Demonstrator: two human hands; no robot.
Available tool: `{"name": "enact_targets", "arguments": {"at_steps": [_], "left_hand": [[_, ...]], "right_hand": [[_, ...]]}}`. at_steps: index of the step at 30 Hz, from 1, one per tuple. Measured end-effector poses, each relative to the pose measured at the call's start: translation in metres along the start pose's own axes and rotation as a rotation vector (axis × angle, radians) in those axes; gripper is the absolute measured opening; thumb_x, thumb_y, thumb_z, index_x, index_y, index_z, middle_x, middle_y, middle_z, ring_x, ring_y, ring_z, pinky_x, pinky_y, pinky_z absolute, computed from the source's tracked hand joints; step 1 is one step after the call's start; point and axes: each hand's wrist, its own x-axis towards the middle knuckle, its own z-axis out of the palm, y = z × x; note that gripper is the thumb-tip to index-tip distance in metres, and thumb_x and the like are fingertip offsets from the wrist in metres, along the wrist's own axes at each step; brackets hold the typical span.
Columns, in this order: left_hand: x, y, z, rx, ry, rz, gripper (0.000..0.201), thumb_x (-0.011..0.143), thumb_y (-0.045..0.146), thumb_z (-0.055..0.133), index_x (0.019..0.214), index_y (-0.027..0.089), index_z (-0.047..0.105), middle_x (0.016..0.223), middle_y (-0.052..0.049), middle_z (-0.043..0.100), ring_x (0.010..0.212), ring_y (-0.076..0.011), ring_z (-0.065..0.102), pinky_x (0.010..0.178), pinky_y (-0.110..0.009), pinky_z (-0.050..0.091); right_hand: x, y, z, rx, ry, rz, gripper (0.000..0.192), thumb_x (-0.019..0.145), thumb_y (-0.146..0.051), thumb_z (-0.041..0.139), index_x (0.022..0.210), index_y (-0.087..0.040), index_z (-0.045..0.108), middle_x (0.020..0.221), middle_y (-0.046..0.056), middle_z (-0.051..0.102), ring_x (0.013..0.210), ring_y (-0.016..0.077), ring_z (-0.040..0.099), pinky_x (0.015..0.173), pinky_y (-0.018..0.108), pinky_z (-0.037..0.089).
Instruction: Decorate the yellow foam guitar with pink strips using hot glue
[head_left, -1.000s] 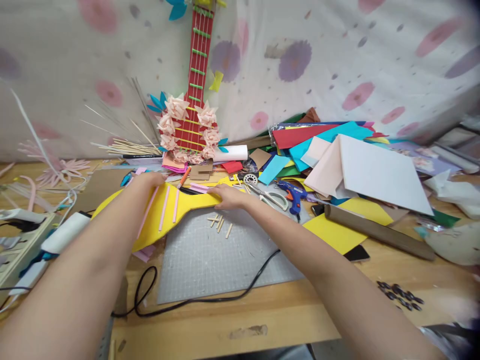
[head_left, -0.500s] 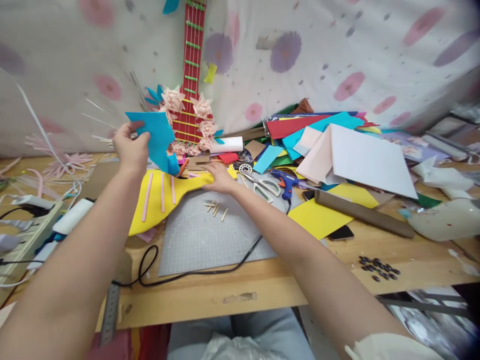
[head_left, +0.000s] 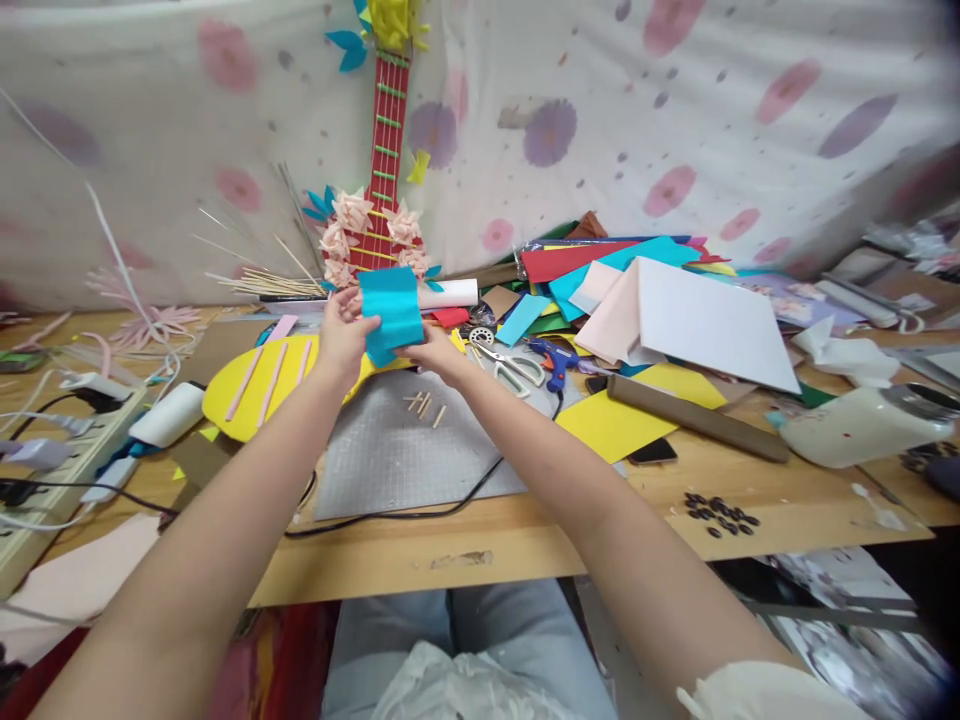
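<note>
Between my hands, above the mat, is a blue sheet of craft foam or paper point(head_left: 391, 312). My left hand point(head_left: 343, 335) grips its left edge between thumb and fingers. At its lower right edge is my right hand point(head_left: 436, 350), with its fingertips partly hidden behind the sheet. Beneath lies a yellow guitar-shaped cutout point(head_left: 240, 385) with pink strips across its body; the sheet and my hands cover part of its neck. A red guitar model point(head_left: 385, 150) with pale pink flowers and green frets leans against the curtain behind. Several short wooden sticks point(head_left: 424, 405) rest on the grey cutting mat point(head_left: 397, 460).
Scissors point(head_left: 511, 368) and a blue glue gun point(head_left: 553, 362) lie right of the mat, the gun's black cable crossing it. Coloured sheets point(head_left: 615, 285) pile up behind them. Black oval pieces point(head_left: 720, 515) sit near the front edge. A power strip point(head_left: 67, 480) is at left.
My left hand has brought the blue sheet rightward and down to the middle. My right hand has come off the yellow cutout's neck to the sheet. The view has shifted slightly.
</note>
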Motion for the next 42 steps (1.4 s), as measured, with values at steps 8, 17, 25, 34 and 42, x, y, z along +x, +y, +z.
{"name": "enact_targets", "arguments": {"at_steps": [8, 17, 25, 34, 42], "left_hand": [[-0.033, -0.038, 0.01, -0.013, -0.153, -0.075, 0.065, 0.05, 0.012, 0.059, 0.113, 0.017, 0.042, 0.08, -0.001, 0.063, 0.075, -0.0163, 0.061, 0.072, -0.031, 0.047], [-0.047, -0.054, -0.022, -0.203, -0.065, -0.281, 0.025, 0.065, 0.025, 0.047, 0.086, 0.016, 0.057, 0.046, 0.003, 0.046, 0.067, -0.0173, 0.061, 0.072, -0.033, 0.048], [-0.04, -0.036, -0.041, -0.04, -0.175, -0.364, 0.04, 0.061, 0.041, 0.068, 0.092, 0.016, 0.06, 0.084, -0.006, 0.065, 0.072, -0.0164, 0.061, 0.062, -0.028, 0.048], [-0.035, -0.033, -0.059, 0.277, -0.113, -0.278, 0.042, 0.049, 0.033, 0.073, 0.086, 0.015, 0.065, 0.076, -0.004, 0.067, 0.067, -0.019, 0.061, 0.061, -0.03, 0.046], [-0.031, -0.037, -0.072, 0.451, -0.151, -0.1, 0.048, 0.05, 0.032, 0.073, 0.094, 0.017, 0.06, 0.082, -0.003, 0.066, 0.071, -0.0192, 0.061, 0.063, -0.03, 0.048]], "right_hand": [[-0.013, -0.001, -0.039, 0.187, 0.08, 0.081, 0.017, 0.057, -0.011, 0.06, 0.073, -0.017, 0.058, 0.068, -0.003, 0.062, 0.064, 0.0109, 0.058, 0.068, 0.032, 0.053], [-0.007, 0.021, -0.018, 0.219, 0.142, 0.063, 0.038, 0.056, -0.007, 0.043, 0.088, -0.016, 0.062, 0.084, 0.002, 0.066, 0.072, 0.0131, 0.06, 0.07, 0.028, 0.05], [0.004, 0.022, 0.033, 0.143, -0.001, -0.097, 0.055, 0.053, -0.008, 0.039, 0.104, -0.019, 0.058, 0.107, 0.002, 0.063, 0.104, 0.0187, 0.055, 0.092, 0.035, 0.044], [-0.002, 0.016, 0.012, -0.066, 0.049, -0.038, 0.03, 0.068, -0.017, 0.05, 0.096, -0.019, 0.061, 0.094, 0.001, 0.064, 0.079, 0.0127, 0.058, 0.072, 0.025, 0.048], [-0.035, 0.001, -0.109, -0.808, 0.375, 0.152, 0.042, 0.082, -0.046, 0.042, 0.054, -0.016, 0.051, 0.058, 0.002, 0.057, 0.057, 0.0127, 0.05, 0.057, 0.024, 0.036]]}}
